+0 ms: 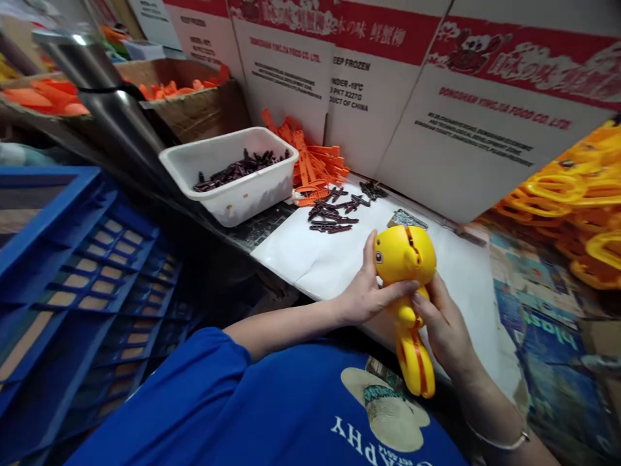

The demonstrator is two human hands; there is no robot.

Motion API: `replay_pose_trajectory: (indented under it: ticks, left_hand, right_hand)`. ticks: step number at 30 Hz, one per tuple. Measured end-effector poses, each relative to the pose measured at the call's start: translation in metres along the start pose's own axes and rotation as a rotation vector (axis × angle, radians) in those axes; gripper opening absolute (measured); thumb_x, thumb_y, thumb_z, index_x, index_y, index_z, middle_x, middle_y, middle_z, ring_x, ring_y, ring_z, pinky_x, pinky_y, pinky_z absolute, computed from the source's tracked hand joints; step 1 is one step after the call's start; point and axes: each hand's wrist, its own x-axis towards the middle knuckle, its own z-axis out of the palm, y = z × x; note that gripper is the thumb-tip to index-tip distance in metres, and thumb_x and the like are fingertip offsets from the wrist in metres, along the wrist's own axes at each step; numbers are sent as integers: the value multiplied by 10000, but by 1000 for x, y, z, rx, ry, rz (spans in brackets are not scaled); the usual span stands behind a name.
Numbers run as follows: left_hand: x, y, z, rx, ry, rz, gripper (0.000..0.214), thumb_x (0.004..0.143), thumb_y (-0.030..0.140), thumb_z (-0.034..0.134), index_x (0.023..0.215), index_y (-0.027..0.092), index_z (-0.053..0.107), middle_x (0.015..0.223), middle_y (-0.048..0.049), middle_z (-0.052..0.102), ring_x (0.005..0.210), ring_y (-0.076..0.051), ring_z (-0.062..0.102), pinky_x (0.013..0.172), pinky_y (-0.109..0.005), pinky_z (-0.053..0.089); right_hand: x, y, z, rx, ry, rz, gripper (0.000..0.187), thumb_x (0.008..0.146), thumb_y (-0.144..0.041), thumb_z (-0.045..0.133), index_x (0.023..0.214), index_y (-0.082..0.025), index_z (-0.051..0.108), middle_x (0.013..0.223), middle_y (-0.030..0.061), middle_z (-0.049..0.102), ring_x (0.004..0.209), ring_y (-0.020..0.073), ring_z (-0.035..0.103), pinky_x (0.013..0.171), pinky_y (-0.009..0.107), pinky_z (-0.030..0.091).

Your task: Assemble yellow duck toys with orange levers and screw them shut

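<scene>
Both my hands grip a yellow plastic toy [406, 257] shaped like an animal figure, with a round head, a small eye on its left side and a long looped lower part. A seam runs down it, with orange showing inside. My left hand [366, 294] is closed around its left side below the head. From the right, my right hand [444, 320] wraps the body, thumb near the left thumb. Beyond the toy, several small dark plastic pieces [332, 213] lie on the white work surface [301, 259].
A white tub [233, 207] holds more dark pieces. Orange plastic parts [310, 162] are heaped behind it. White cartons [378, 116] wall off the back. Yellow parts [557, 194] pile up at right. A blue crate [97, 278], a cardboard box [198, 113] and a steel flask [111, 103] stand at left.
</scene>
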Motion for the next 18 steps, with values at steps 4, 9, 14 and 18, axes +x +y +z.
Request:
replay_pose_trajectory:
  ticks: [4, 9, 14, 18]
  left_hand:
    - [-11, 12, 3, -28, -24, -33, 1270, 768, 374, 874, 1638, 325, -51, 1524, -151, 533, 1334, -353, 605, 1178, -546, 461]
    - [-17, 18, 6, -14, -14, -5, 1191, 772, 300, 872, 1638, 353, 55, 1472, -127, 580, 1346, -329, 601, 1191, -492, 455]
    - [-16, 12, 5, 6, -20, -48, 1169, 803, 351, 839, 1628, 358, 10, 1498, -145, 542, 1392, -360, 555, 1170, -534, 469]
    - [-14, 11, 3, 25, -8, -41, 1188, 791, 367, 850, 1634, 320, 15, 1514, -148, 529, 1451, -364, 486, 1237, -543, 382]
  right_hand:
    - [-6, 2, 0, 230, -71, 38, 572, 917, -551, 609, 1430, -319, 507, 1426, 86, 633, 1271, 333, 644, 1046, 502, 568]
    - [-13, 3, -3, 254, -125, 85, 639, 900, -629, 548, 1450, -316, 462, 1404, 112, 648, 1218, 364, 677, 967, 545, 604]
    - [-16, -1, 1, 398, -92, 154, 591, 901, -536, 563, 1436, -305, 465, 1403, 107, 652, 1196, 356, 691, 921, 516, 627]
    - [-17, -2, 3, 497, -70, 171, 564, 901, -468, 614, 1429, -311, 494, 1417, 80, 647, 1229, 341, 674, 971, 496, 609]
